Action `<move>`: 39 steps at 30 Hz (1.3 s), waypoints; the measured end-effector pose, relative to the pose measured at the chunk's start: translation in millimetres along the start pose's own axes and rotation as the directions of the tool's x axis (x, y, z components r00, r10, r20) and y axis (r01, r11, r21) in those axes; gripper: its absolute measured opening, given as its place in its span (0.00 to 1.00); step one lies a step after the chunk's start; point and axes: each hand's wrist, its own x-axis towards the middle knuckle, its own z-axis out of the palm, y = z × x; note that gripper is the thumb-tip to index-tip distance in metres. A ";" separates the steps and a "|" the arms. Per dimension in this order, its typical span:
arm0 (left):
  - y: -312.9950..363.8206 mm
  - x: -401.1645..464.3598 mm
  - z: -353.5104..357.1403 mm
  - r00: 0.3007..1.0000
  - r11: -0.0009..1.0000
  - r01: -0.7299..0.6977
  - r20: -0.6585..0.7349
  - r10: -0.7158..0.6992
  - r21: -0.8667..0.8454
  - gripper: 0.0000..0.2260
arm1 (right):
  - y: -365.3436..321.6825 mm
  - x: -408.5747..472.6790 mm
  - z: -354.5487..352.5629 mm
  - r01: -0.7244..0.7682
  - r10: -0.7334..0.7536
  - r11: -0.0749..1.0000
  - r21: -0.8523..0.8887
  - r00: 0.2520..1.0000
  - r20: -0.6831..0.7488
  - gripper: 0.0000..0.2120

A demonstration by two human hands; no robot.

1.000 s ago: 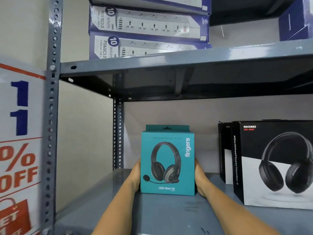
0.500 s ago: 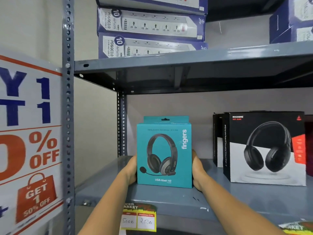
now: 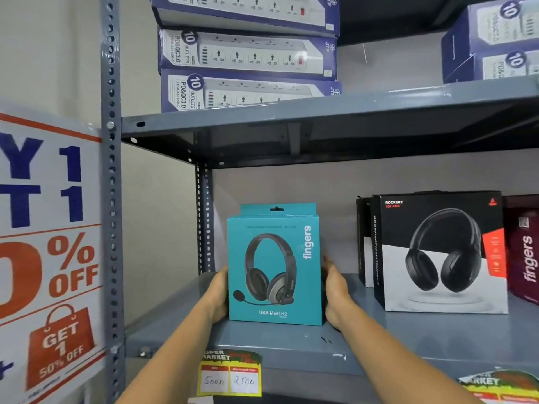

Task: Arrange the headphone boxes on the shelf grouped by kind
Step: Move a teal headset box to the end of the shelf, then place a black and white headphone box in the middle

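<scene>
Landmark: the grey shelf board (image 3: 291,342). On it stand two teal headset boxes (image 3: 274,269), one right behind the other, two black headphone boxes (image 3: 440,252) to their right, again one behind the other, and one dark red box (image 3: 525,255) at the far right edge. Two hands are at the teal pair. On the board above lie three power strip boxes (image 3: 248,53) stacked, with two more further right. Two price tags (image 3: 230,374) hang on the landmark's front edge.

Grey shelf (image 3: 423,336) bears teal box (image 3: 274,269) and black box (image 3: 440,252).
</scene>
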 end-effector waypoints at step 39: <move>-64.6 17.6 294.5 0.981 0.999 0.018 0.194 -0.024 0.034 0.32 | -110.6 34.2 -326.4 0.082 -0.055 0.995 0.062 0.934 -0.353 0.22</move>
